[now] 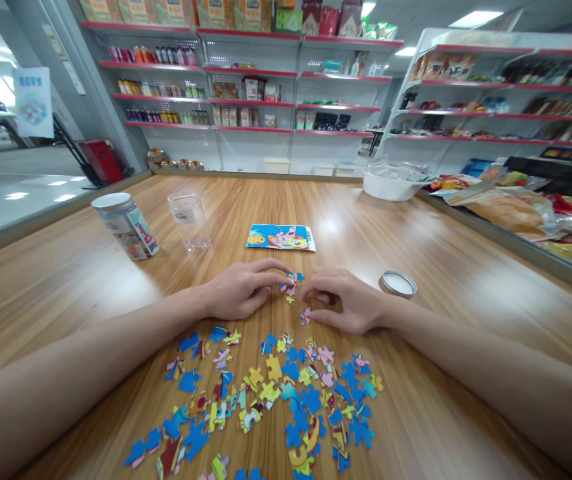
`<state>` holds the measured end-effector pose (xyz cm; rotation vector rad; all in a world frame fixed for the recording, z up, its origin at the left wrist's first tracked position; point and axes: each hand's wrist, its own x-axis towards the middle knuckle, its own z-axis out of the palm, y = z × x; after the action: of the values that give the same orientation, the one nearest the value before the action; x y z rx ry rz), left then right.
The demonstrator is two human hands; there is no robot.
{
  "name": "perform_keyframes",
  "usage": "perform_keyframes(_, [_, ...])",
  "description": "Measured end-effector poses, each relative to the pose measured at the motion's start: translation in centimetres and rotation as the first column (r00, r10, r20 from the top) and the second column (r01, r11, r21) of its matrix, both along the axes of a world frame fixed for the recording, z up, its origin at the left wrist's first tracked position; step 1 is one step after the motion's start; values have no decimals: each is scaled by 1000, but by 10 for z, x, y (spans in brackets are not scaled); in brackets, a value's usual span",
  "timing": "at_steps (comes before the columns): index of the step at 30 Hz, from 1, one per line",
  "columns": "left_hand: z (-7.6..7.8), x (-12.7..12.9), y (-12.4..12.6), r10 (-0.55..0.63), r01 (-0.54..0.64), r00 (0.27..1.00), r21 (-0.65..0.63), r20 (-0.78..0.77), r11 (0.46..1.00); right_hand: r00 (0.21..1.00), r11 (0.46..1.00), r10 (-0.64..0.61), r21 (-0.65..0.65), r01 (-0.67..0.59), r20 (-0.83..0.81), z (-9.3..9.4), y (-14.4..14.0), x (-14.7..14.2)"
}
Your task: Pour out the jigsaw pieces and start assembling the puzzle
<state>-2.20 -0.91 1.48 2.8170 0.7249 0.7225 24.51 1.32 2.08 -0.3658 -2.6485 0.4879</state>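
Observation:
My left hand rests on the table, its fingertips holding a small cluster of joined puzzle pieces. Just right of that cluster is my right hand, its thumb and curled forefinger at a pink puzzle piece. Its remaining fingers are folded in. Nearer to me, many loose puzzle pieces lie scattered in blue, yellow, pink and red. Beyond my hands lies a cartoon picture card with a blue background.
A lidded jar and an open clear jar stand on the left. A round metal lid lies by my right wrist. At the back right is a white basin, with packaged snacks beyond the table edge. Stocked shelves stand behind.

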Motion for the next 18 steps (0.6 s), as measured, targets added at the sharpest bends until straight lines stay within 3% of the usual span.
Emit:
perform_keyframes(5, [-1, 0, 1, -8, 8, 1000, 1, -11, 1000, 998, 998, 58, 7, -58, -26, 0, 0, -2])
perform_keyframes(18, [-2, 0, 2, -20, 20, 999, 5, -30, 1000, 1000, 1000, -8, -21, 8, 4, 2, -5, -5])
